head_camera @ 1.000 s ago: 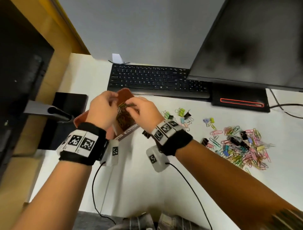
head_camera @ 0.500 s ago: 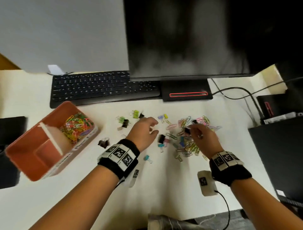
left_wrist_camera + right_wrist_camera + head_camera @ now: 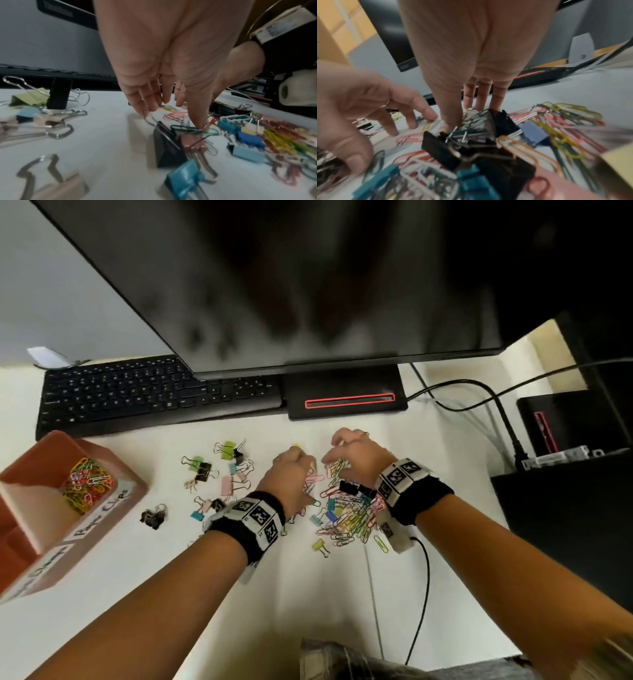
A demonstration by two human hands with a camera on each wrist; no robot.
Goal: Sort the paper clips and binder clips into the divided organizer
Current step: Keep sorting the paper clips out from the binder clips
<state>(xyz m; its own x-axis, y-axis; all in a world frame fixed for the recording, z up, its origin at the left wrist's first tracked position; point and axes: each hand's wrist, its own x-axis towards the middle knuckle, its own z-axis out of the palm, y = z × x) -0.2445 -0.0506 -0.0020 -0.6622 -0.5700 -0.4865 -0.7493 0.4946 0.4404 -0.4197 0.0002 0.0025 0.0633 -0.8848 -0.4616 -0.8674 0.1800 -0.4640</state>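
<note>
A mixed pile of coloured paper clips and binder clips [image 3: 342, 511] lies on the white desk. Both hands are on it. My left hand [image 3: 298, 470] reaches down with spread fingers; in the left wrist view [image 3: 175, 116] its fingertips [image 3: 150, 108] touch the wire handle of a black binder clip [image 3: 164, 146] while the thumb presses a green paper clip [image 3: 193, 130]. My right hand [image 3: 337, 453] sits at the pile's far side, fingers straight, thumb pushed into the clips [image 3: 462, 116]. The orange divided organizer [image 3: 130, 484] stands at the left with paper clips [image 3: 87, 484] in one compartment.
Loose binder clips [image 3: 205, 470] lie between the organizer and the pile, and a black one [image 3: 152, 517] sits nearer me. A keyboard [image 3: 154, 395], a monitor [image 3: 308, 285] and its base [image 3: 346, 402] line the back. Cables [image 3: 462, 395] and a black box [image 3: 565, 525] are on the right.
Both hands left the organizer and came right to the pile. In the last half second the left hand moved further right onto the clips, beside the right hand.
</note>
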